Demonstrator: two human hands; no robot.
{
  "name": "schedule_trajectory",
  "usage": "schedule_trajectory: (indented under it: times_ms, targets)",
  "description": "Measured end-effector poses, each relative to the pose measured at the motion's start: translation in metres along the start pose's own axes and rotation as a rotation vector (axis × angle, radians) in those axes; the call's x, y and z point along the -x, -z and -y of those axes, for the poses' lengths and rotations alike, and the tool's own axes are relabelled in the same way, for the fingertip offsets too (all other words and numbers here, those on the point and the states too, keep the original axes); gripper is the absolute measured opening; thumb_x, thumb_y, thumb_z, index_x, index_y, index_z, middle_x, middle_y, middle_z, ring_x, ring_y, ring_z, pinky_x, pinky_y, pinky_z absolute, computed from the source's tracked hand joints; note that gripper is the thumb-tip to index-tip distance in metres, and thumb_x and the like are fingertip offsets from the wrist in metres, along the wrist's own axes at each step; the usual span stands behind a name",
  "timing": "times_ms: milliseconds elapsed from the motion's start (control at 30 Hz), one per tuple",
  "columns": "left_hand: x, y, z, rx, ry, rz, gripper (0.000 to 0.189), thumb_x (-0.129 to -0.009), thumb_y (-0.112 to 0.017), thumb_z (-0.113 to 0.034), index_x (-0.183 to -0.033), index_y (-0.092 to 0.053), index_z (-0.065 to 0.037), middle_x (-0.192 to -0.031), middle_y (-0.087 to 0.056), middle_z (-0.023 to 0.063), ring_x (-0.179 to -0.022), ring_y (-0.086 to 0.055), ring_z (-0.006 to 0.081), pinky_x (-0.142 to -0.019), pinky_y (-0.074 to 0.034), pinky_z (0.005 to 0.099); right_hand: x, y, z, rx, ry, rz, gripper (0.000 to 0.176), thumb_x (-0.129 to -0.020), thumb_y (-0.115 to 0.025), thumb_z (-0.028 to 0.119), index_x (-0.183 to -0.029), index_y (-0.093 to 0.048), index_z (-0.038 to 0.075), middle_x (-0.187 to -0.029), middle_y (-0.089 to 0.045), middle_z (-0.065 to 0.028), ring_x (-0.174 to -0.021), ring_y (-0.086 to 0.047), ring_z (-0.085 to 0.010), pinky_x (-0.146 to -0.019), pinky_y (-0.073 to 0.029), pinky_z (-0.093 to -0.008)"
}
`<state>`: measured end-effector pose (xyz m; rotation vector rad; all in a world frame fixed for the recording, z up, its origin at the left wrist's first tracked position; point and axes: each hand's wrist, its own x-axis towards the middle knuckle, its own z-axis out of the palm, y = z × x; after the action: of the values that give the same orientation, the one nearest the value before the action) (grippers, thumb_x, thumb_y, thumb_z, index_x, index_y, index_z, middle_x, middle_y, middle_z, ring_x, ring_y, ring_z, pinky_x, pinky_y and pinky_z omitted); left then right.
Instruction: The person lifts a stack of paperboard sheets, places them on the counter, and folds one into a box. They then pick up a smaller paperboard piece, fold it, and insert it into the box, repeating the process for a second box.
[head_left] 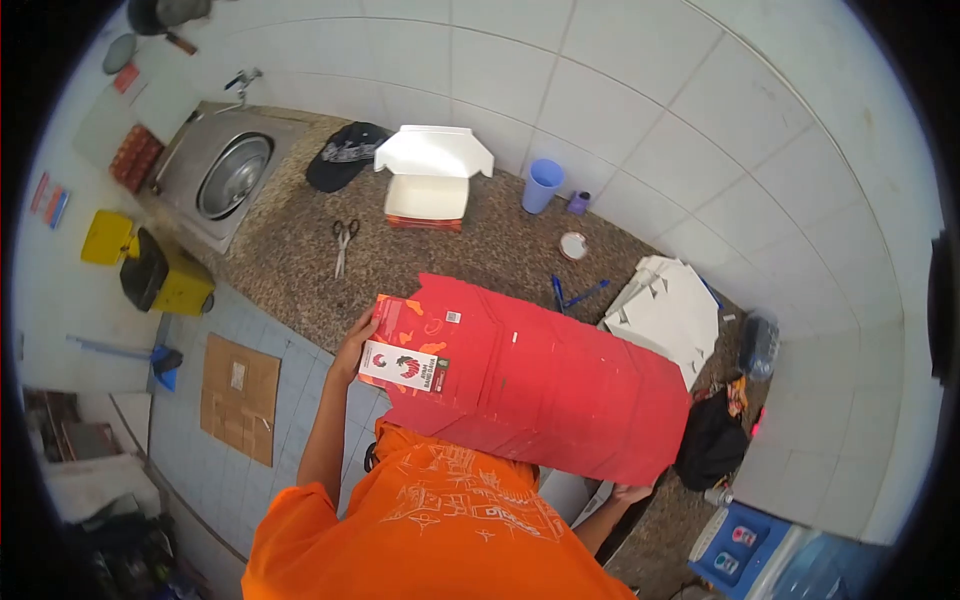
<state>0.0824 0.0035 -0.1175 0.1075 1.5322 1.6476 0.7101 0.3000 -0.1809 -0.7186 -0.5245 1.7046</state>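
Note:
A fanned-out stack of flat red cardboard food boxes (560, 385) stretches across the front of my body, over the counter's near edge. Its left end carries orange patterns and a white label with a chicken logo. My left hand (355, 345) grips that left end, thumb side showing and most fingers hidden beneath. At the lower right corner, my right hand (632, 493) holds the stack's other end, its fingers partly covered by the cardboard. Behind the stack stands one folded white-lined box (428, 195) with its lid up.
On the granite counter (290, 265) lie scissors (342, 246), a dark cap (345, 155), a blue cup (543, 186), a small round tin (573, 246), blue pens (580, 294) and flat white cardboard pieces (665, 315). A steel sink (235, 175) is at left, a black bag (712, 440) at right.

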Motion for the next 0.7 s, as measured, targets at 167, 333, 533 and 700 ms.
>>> schedule_trajectory:
  times_ms: [167, 333, 533, 700]
  targets:
    - [0.005, 0.005, 0.014, 0.218, 0.035, -0.015, 0.062, -0.102, -0.056, -0.041, -0.152, -0.045, -0.007, -0.148, -0.056, 0.01, -0.129, -0.059, 0.0226, -0.108, -0.048, 0.0361, -0.048, -0.023, -0.013, 0.098, -0.007, 0.249, 0.07, -0.099, -0.059, 0.051, -0.148, -0.049, 0.003, -0.15, -0.053, -0.0141, -0.135, -0.053, -0.0354, -0.114, -0.038, -0.0487]
    - [0.001, 0.012, 0.039, 0.247, -0.03, -0.063, 0.054, -0.102, -0.056, -0.045, -0.14, -0.057, -0.007, -0.133, -0.067, 0.009, -0.117, -0.067, 0.0205, -0.101, -0.054, 0.0367, -0.091, -0.047, -0.021, 0.182, 0.03, 0.492, 0.071, -0.097, -0.063, 0.051, -0.147, -0.049, 0.002, -0.149, -0.054, -0.0143, -0.134, -0.054, -0.0353, -0.114, -0.038, -0.0484]
    - [-0.009, 0.017, 0.04, 0.356, 0.146, -0.146, 0.053, -0.103, -0.054, -0.051, -0.128, -0.065, -0.006, -0.118, -0.074, 0.0096, -0.096, -0.075, 0.0199, -0.083, -0.062, 0.0343, -0.145, -0.116, -0.012, 0.291, 0.096, 0.808, 0.073, -0.094, -0.067, 0.05, -0.147, -0.05, 0.002, -0.148, -0.055, -0.0145, -0.133, -0.054, -0.0352, -0.113, -0.039, -0.048]
    - [-0.011, 0.025, 0.017, 0.399, 0.174, -0.06, 0.053, -0.104, -0.051, -0.05, -0.129, -0.064, -0.005, -0.118, -0.074, 0.0118, -0.098, -0.075, 0.0219, -0.085, -0.062, 0.0369, -0.157, -0.19, -0.007, 0.39, 0.214, 1.023, 0.075, -0.091, -0.07, 0.05, -0.146, -0.051, 0.002, -0.147, -0.056, -0.0147, -0.133, -0.054, -0.0352, -0.113, -0.039, -0.0477]
